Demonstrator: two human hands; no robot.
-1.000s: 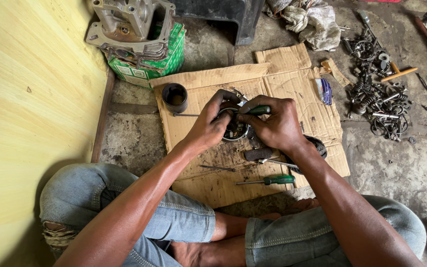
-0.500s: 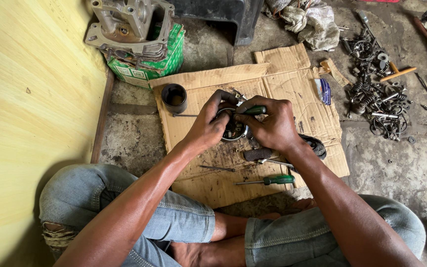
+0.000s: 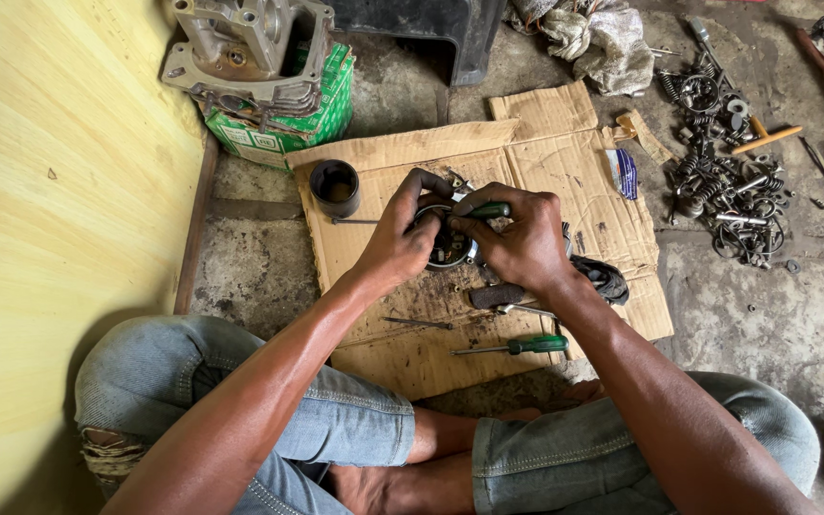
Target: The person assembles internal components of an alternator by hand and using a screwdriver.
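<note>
My hands meet over the middle of the cardboard sheet (image 3: 393, 277) spread on the concrete floor (image 3: 774, 324). My left hand (image 3: 401, 234) is cupped around a small round metal part (image 3: 450, 246), fingers curled over its far rim so it cannot turn or slide. My right hand (image 3: 525, 238) is clenched on a green-handled screwdriver (image 3: 488, 210), which lies across the top of my fingers with its working end hidden down at the part; I cannot see the tip. I hold the part low, just above the cardboard, so that anything that drops lands on the sheet and not in the grit.

The rest is laid within arm's reach. A dark cylindrical sleeve (image 3: 335, 186) stands upright just beyond my left hand. A second green-handled screwdriver (image 3: 517, 346) lies near the front edge of the sheet, close to my knees, with a dark-handled tool (image 3: 500, 296) just under my right wrist and a dark rag (image 3: 607, 277) beside it. A small blue packet (image 3: 626, 172) sits on the far right of the cardboard. Off the sheet, well to the right, a heap of springs, rings and small metal parts (image 3: 731, 200) is kept apart from the piece in hand. An engine casing (image 3: 245, 48) rests on a green box (image 3: 288, 124) by the yellow wall (image 3: 59, 219).

Against the frames of half a second and a second back, almost nothing has changed: both hands grip the same things in the same place, and the tools on the cardboard lie where they lay. Only my fingers seem to have shifted slightly around the part.
</note>
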